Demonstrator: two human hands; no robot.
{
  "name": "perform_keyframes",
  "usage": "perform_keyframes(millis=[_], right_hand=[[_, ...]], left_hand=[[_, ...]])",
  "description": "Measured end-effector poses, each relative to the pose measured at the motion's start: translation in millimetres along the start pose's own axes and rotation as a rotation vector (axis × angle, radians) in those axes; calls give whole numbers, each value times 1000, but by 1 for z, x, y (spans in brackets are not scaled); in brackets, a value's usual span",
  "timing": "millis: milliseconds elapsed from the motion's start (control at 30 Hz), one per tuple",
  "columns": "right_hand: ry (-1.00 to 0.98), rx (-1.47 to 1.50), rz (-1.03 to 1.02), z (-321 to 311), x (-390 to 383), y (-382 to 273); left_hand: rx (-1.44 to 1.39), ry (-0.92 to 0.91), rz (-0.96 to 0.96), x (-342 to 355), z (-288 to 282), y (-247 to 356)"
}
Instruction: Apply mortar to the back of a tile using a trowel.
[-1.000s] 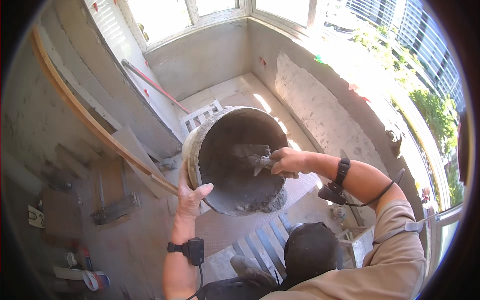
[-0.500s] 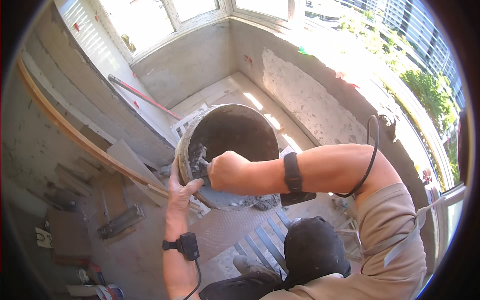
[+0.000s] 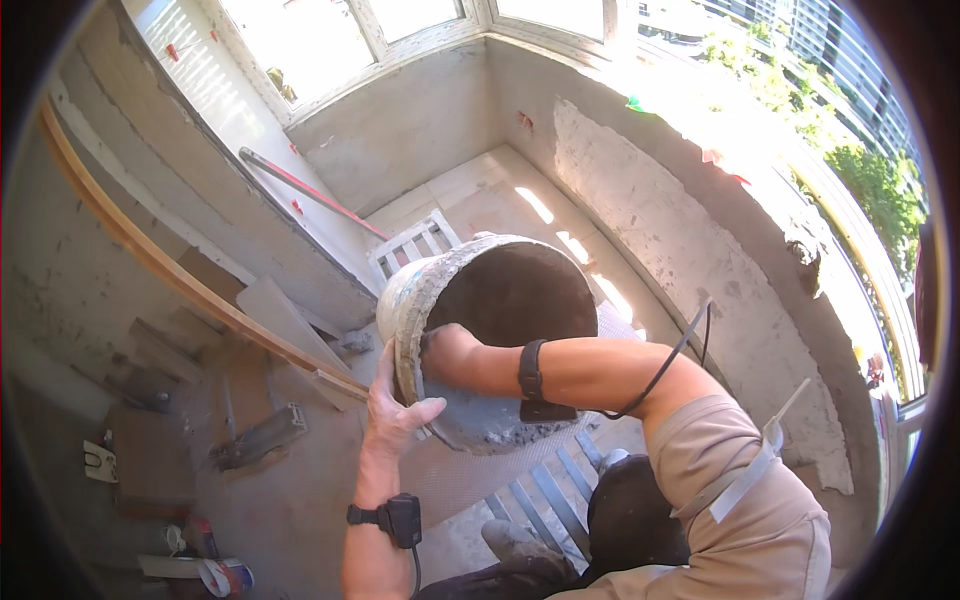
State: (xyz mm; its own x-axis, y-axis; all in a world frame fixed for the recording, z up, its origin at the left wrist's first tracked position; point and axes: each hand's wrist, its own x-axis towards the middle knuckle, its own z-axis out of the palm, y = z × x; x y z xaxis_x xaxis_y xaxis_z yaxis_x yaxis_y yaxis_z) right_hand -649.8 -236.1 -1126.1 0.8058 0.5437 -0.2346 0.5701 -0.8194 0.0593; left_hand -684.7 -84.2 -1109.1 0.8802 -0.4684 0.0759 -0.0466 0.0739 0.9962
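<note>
A mortar-crusted bucket (image 3: 400, 305) is tipped with its mouth toward me, its pale outer wall showing on the left. My left hand (image 3: 392, 412) grips its near left rim, thumb over the edge and fingers around the outside. Inside the mouth, my right hand (image 3: 450, 358) is closed close to the left inner wall. Its fingertips are hidden, so what it holds cannot be made out. Grey wet mortar (image 3: 515, 434) clings to the bucket's lower lip.
A slatted metal platform (image 3: 545, 500) lies below the bucket, near my legs, and white slats (image 3: 415, 240) show behind it. A long wooden strip (image 3: 200, 265) runs along the left. A red-and-grey bar (image 3: 315, 195) leans by the wall. Bare plaster walls (image 3: 400, 120) stand beneath the windows.
My right hand has gone deeper into the bucket, lower along its left wall. In the view, the bucket and my left hand sit slightly farther right and lower. The left grip stays on the rim.
</note>
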Motion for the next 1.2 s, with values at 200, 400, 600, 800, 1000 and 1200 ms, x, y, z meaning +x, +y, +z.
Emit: perform_keyframes(millis=[200, 400, 600, 800, 1000, 1200], right_hand=[[-25, -118, -73, 0, -30, 51], [566, 12, 149, 125, 63, 44], [-23, -77, -47, 135, 16, 2], [229, 46, -5, 74, -9, 65], [349, 192, 231, 198, 29, 45], [-293, 246, 62, 31, -47, 54]], left_hand=[[-118, 74, 4, 2, 2, 5], [106, -34, 31, -5, 20, -8], [148, -109, 76, -18, 17, -17], [121, -41, 76, -14, 20, -24], [217, -93, 113, -11, 32, -17], [106, -25, 111, -23, 9, -35]])
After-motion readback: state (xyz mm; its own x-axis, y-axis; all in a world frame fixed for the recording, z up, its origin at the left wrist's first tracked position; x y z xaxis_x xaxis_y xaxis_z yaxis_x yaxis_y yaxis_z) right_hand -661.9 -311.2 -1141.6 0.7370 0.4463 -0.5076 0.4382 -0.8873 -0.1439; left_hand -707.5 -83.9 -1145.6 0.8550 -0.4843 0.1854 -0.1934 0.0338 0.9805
